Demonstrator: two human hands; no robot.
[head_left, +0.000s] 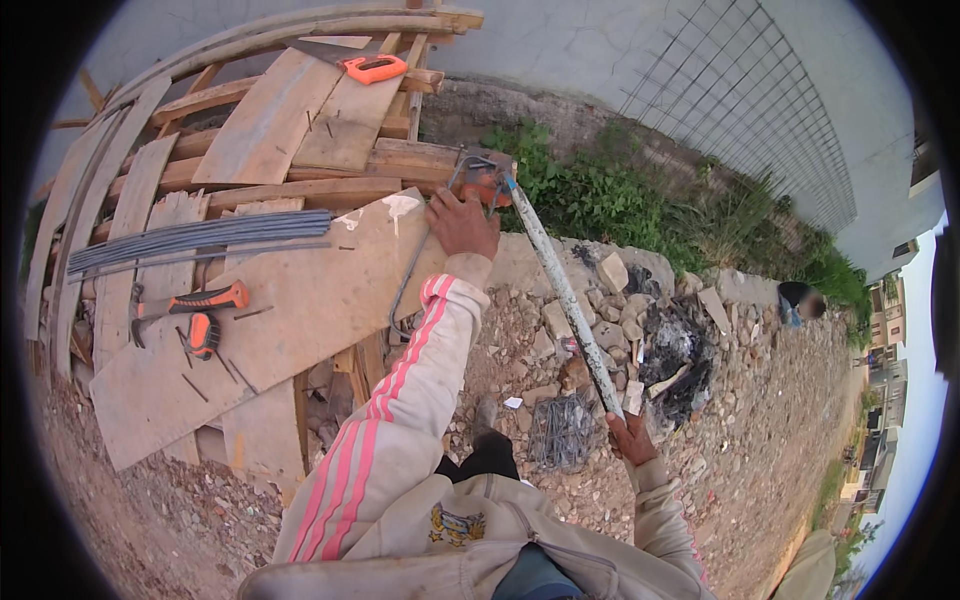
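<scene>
My left hand [462, 222] is closed on a bent steel rod [408, 298] at an orange metal bending fixture [488, 180], which sits on the end of a timber beam. My right hand [630, 438] grips the lower part of a long, whitish, worn metal pipe [560, 280], whose upper end meets the fixture. Left of my left hand lie a broad plywood board [260, 330], a bundle of straight steel rods [200, 235], a hammer [205, 298], an orange-and-black tape measure [203, 335] and scattered nails. An orange-handled saw [375, 68] rests farther back on the boards.
A grey wall [530, 50] with leaning wire mesh [740, 110] and weeds [560, 180] runs along the back. Rubble, charred debris [665, 350] and a coil of wire [562, 435] lie on the ground. A person [798, 305] is low by the wall; buildings [880, 400] stand beyond.
</scene>
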